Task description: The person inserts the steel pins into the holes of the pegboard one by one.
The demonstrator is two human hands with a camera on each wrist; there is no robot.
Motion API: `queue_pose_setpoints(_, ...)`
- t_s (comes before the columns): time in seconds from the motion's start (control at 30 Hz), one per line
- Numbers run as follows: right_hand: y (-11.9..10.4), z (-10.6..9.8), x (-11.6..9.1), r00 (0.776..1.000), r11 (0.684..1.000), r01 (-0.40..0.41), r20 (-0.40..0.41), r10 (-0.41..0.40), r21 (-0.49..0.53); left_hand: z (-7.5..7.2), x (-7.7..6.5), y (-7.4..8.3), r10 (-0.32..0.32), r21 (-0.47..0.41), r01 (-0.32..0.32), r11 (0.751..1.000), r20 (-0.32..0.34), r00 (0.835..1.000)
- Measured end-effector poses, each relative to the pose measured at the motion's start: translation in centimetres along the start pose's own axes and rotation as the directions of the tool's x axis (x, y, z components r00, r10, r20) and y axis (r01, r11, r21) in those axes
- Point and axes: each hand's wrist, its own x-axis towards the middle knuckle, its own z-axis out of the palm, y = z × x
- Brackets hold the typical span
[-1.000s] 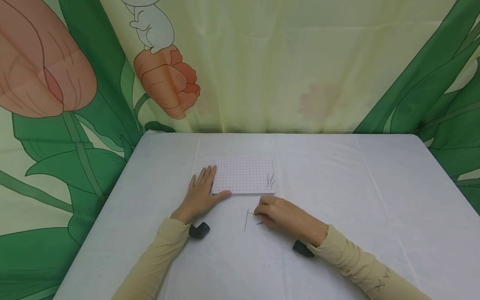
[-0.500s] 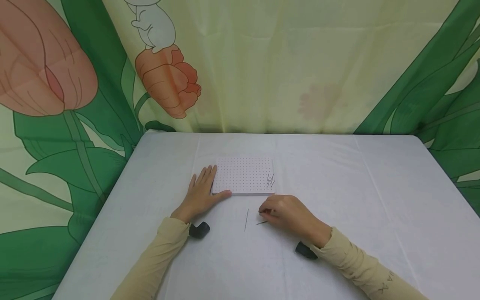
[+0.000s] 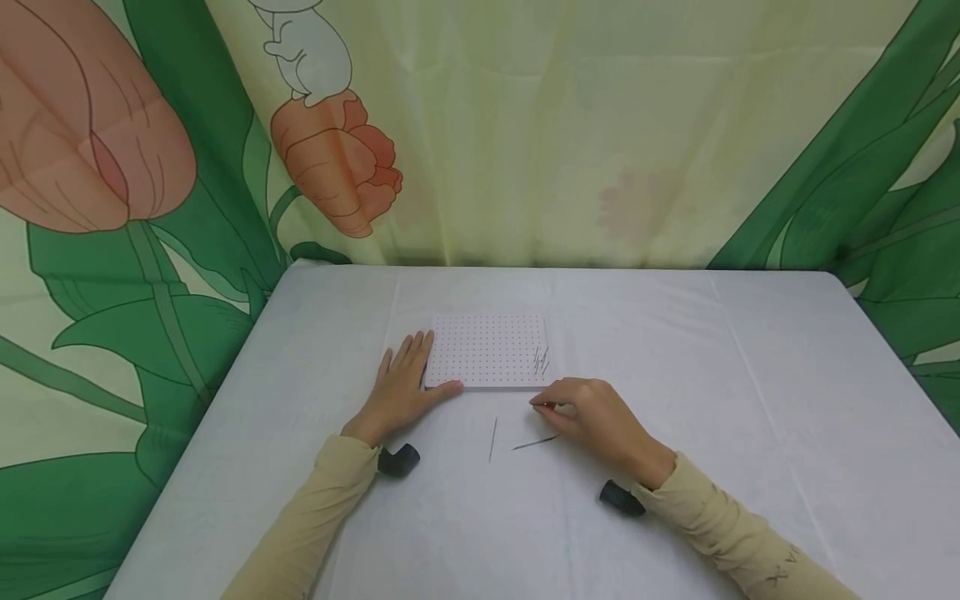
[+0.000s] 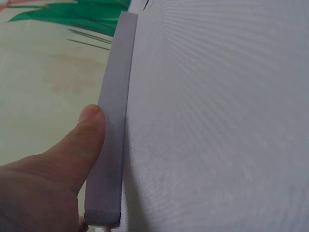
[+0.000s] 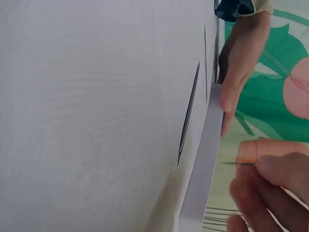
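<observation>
A white board (image 3: 480, 350) dotted with a grid of small holes lies on the table; several thin needles (image 3: 541, 360) stand up at its right side. My left hand (image 3: 401, 392) rests along the board's left edge, fingers straight, its thumb (image 4: 89, 125) touching the front side. Just off the front right corner, my right hand (image 3: 592, 417) pinches a needle (image 5: 236, 163) between thumb and fingertips. Below that hand, dark needles (image 5: 189, 113) lie close together on the cloth. Another single needle (image 3: 492, 440) lies to their left.
A white cloth (image 3: 712, 392) covers the table. Behind it hangs a curtain (image 3: 555, 150) printed with a rabbit, a carrot and large leaves. Black wrist-worn pieces (image 3: 399, 460) sit beneath both beige sleeves (image 3: 322, 508).
My right hand has moved right and up toward the board's front right corner, with a needle pinched in it. More of the needles beneath it show now. The left hand has stayed still.
</observation>
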Motion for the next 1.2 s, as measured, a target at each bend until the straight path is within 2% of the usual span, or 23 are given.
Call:
queue_pose_setpoints(0.23,0.6,-0.4,0.3,0.995,0.996,-0.078,-0.065,0.081,0.042,0.0,0.0,0.0,0.002,0.002,-0.002,1.0,0.005,1.0)
queue_pose_setpoints(0.67,1.1,-0.6,1.2,0.976,0.974,-0.216,-0.019,0.218,0.074,-0.2,-0.2,0.3,0.001,-0.001,-0.001,1.0,-0.002,1.0)
queue_pose_setpoints(1.2,1.7,0.0,1.6,0.971,0.969,-0.237,-0.015,0.238,0.068,-0.3,-0.2,0.4,0.007,-0.005,-0.007,1.0,-0.003,1.0)
